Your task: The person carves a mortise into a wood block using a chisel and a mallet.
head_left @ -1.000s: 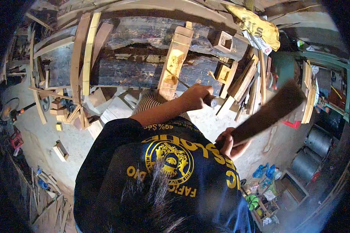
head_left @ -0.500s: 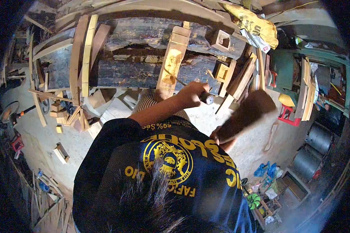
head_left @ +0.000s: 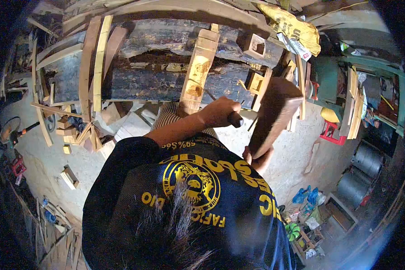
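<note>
My left hand [head_left: 221, 112] is wrapped round the dark handle of a chisel [head_left: 235, 119]. Its thin metal shank points up and left to the edge of a pale wooden board [head_left: 204, 56]. That board lies across the dark workbench and has a brown, cut-looking patch in its surface. Lower right, my right hand [head_left: 262, 161] grips a wooden mallet [head_left: 276, 112] by its lower end. The broad block of the mallet stands raised to the right of the chisel handle, apart from it. Under the board's near end is my striped-clothed leg [head_left: 168, 114].
Long planks [head_left: 91, 67] lie over the bench [head_left: 139, 81] at left. A small wooden box frame [head_left: 255, 46] and a yellow sack [head_left: 297, 31] sit at the right end. Offcuts [head_left: 67, 128] litter the floor; a red stool [head_left: 332, 130] stands at right.
The mallet has swung left and now stands more upright, less blurred than before. The chisel's handle end has shifted slightly left and down in my left hand.
</note>
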Tool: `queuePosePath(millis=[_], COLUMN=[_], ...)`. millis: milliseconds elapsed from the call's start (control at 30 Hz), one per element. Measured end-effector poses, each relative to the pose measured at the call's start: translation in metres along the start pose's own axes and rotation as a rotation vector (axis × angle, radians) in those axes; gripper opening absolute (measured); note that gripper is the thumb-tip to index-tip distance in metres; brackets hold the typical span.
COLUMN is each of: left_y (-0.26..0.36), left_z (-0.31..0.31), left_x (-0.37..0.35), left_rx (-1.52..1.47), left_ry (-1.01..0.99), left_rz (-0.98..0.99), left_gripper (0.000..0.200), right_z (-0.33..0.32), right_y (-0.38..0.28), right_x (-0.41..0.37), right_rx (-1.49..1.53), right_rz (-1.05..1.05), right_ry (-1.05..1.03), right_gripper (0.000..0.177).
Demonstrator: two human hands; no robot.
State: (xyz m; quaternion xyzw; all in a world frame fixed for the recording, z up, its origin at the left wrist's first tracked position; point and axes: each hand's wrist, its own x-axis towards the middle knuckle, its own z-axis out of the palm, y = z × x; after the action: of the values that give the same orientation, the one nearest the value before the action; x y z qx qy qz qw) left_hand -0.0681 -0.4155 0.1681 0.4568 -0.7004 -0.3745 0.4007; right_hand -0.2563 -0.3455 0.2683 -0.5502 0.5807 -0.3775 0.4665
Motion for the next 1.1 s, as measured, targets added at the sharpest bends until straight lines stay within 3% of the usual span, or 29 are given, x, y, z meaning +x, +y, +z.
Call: queuePosePath(millis=[133,267,433,500,533,567,633,667,700,767,800,867,900,933,967,1000,1033,1067,1100], left_y=[0.006,-0.002,-0.003,-0.007,-0.009,-0.010,-0.012,-0.013,-0.018,-0.032,-0.029,-0.040,-0.044,-0.035,0.002,-0.009,-0.020,-0.014,-0.015], left_z=[-0.006,-0.005,-0.005,-0.004,-0.004,-0.005,-0.008,-0.008,-0.001,0.017,0.011,0.016,0.022,0.015,-0.022,-0.013,-0.005,-0.011,-0.009], left_x=[0.002,0.001,-0.001,-0.001,-0.001,-0.001,-0.001,-0.002,-0.002,-0.001,-0.007,-0.004,-0.005,-0.005,-0.005,-0.006,-0.008,-0.009,-0.009], left_rx=[-0.111,-0.105,-0.112,-0.117,-0.124,-0.125,-0.096,-0.053,-0.054,0.000,-0.034,0.015,0.055,-0.106,-0.221,-0.197,-0.171,-0.211,-0.211], left_ry=[0.078,0.117,0.150,0.158,0.166,0.163,0.143,0.085,0.083,0.359,0.250,0.271,0.279,0.269,0.129,0.149,0.167,0.177,0.174], left_rz=[-0.099,-0.106,-0.077,-0.075,-0.071,-0.071,-0.076,-0.127,-0.126,0.094,0.039,0.053,0.064,-0.023,-0.192,-0.136,-0.083,-0.049,-0.050], left_gripper=[0.027,0.039,0.023,0.020,0.019,0.019,0.021,0.016,0.016,0.015,0.015,0.017,0.018,0.023,0.027,0.028,0.028,0.023,0.023], right_z=[-0.009,0.002,-0.009,-0.040,-0.036,-0.026,-0.038,-0.033,-0.013,0.013,0.013,0.013,0.010,0.009,0.009,0.008,0.012,0.013,0.014], right_y=[0.026,-0.006,0.011,0.049,0.006,-0.021,-0.044,-0.033,-0.025,-0.022,-0.019,-0.014,-0.015,-0.023,-0.028,-0.013,0.017,0.022,0.026], right_x=[0.000,0.001,0.000,0.002,0.010,0.012,0.029,0.026,0.017,0.027,0.026,0.027,0.025,0.024,0.022,0.012,-0.015,-0.014,-0.009], right_rx=[0.054,0.037,0.043,-0.061,0.006,0.051,-0.096,-0.208,-0.332,-0.651,-0.653,-0.608,-0.612,-0.579,-0.543,-0.400,0.138,0.140,-0.113], right_rz=[-0.128,0.024,0.002,-0.385,-0.383,-0.413,-0.448,-0.449,-0.248,0.117,0.116,-0.035,-0.034,-0.162,-0.291,-0.284,-0.009,-0.006,-0.109], right_ry=[0.068,0.007,0.007,-0.015,-0.155,-0.120,-0.417,-0.357,-0.250,-0.368,-0.368,-0.368,-0.366,-0.318,-0.272,-0.124,0.130,0.130,-0.011], right_gripper=[0.056,0.058,0.059,0.067,0.066,0.048,0.028,0.021,0.028,0.037,0.037,0.055,0.055,0.055,0.055,0.057,0.057,0.057,0.056])
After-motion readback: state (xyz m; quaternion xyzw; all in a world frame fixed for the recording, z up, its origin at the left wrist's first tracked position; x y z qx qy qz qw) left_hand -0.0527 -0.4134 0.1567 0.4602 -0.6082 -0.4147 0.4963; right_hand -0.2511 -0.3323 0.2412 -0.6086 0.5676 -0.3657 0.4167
